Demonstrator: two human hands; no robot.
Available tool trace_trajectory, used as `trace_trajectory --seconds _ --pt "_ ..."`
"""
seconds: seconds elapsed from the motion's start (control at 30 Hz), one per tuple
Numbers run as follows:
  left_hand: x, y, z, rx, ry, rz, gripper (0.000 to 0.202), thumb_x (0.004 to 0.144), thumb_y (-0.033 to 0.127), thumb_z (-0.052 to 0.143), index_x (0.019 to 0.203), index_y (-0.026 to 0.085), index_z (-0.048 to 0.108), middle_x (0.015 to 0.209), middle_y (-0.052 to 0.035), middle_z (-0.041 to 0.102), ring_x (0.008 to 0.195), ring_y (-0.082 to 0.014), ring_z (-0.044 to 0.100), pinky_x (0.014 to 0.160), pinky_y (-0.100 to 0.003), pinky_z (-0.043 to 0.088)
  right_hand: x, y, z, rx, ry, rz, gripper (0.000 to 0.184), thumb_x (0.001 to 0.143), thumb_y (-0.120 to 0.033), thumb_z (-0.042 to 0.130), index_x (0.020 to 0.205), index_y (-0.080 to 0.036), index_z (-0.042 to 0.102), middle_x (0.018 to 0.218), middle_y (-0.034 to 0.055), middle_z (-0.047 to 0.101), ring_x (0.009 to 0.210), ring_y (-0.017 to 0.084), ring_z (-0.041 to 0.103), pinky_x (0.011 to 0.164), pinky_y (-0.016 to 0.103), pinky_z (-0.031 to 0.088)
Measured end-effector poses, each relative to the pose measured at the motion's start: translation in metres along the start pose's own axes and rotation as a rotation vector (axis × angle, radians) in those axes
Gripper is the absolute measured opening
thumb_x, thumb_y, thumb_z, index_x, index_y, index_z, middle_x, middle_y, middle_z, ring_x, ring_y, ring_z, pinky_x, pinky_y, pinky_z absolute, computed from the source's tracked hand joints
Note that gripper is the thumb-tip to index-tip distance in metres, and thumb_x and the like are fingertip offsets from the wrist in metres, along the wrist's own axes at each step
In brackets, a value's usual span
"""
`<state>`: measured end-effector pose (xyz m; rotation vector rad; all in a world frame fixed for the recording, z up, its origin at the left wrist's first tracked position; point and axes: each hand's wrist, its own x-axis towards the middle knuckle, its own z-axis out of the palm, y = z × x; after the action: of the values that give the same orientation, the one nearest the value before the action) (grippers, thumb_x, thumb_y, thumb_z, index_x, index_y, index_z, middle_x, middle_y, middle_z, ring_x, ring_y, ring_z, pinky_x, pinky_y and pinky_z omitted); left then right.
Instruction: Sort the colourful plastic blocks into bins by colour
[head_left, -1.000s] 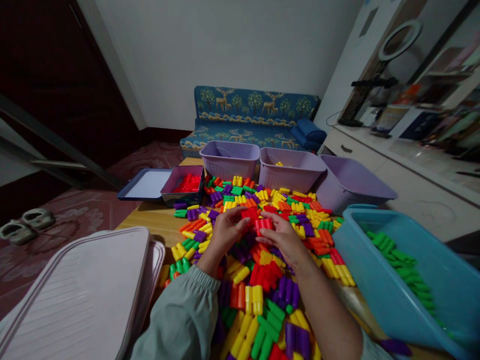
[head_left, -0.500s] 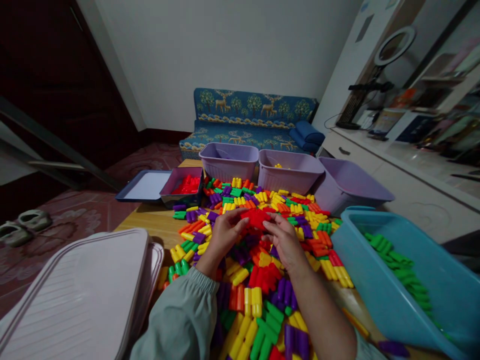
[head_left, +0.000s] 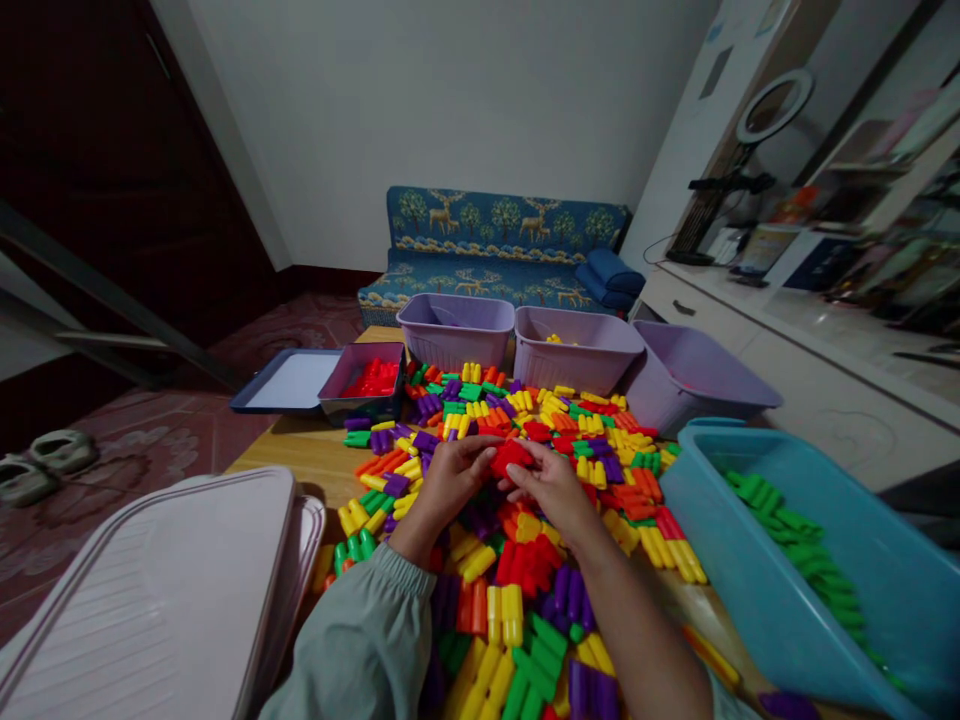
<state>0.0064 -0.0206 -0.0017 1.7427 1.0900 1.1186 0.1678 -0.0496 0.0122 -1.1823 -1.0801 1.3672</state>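
Observation:
Between both hands is a red plastic building block [head_left: 511, 458], held just above the spread of blocks at the middle of the table. My left hand [head_left: 461, 480] grips its left side, thumb and fingers closed on it. My right hand [head_left: 551, 487] pinches the right side of the same block, partly covering it. Whether it is one block or a few joined together I cannot tell. Below the hands lie more red blocks [head_left: 529, 565], with green blocks [head_left: 536, 660] and yellow blocks [head_left: 505, 613] closer to me.
A blue bin [head_left: 840, 545] with green blocks stands at the right. Purple bins [head_left: 457, 330] line the back edge. A dark box [head_left: 364, 400] holds red blocks beside its lid [head_left: 289, 380]. Pale lids [head_left: 165, 590] lie at left. Behind is a patterned sofa [head_left: 480, 270].
Both hands have drawn slightly closer together and lower around the red block, which now shows less between them. The camera view has tipped up a little.

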Motion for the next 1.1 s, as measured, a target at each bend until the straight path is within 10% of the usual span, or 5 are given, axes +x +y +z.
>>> trace_trajectory --seconds 0.8,1.1 --pt "0.002 -0.01 -0.002 0.211 0.11 -0.025 0.044 0.067 0.005 0.062 0.109 0.016 0.07 0.097 -0.0085 0.073 0.083 -0.021 0.065 0.075 -0.033 0.05 0.005 0.001 -0.009 0.047 0.238 -0.124 0.055 0.055 -0.043 0.084 0.097 -0.014 0.064 0.068 -0.0003 0.067 0.052 0.014 0.06 0.049 0.028 0.056" --pt "0.004 0.025 0.004 -0.548 0.208 -0.226 0.036 0.074 0.03 0.073 0.107 0.016 0.069 0.104 -0.0121 0.07 0.095 -0.0241 0.066 0.086 -0.037 0.052 0.001 -0.003 -0.005 -0.226 0.351 -0.238 0.047 0.067 -0.041 0.074 0.105 -0.016 0.062 0.081 0.0058 0.072 0.057 0.019 0.066 0.055 0.033 0.057"
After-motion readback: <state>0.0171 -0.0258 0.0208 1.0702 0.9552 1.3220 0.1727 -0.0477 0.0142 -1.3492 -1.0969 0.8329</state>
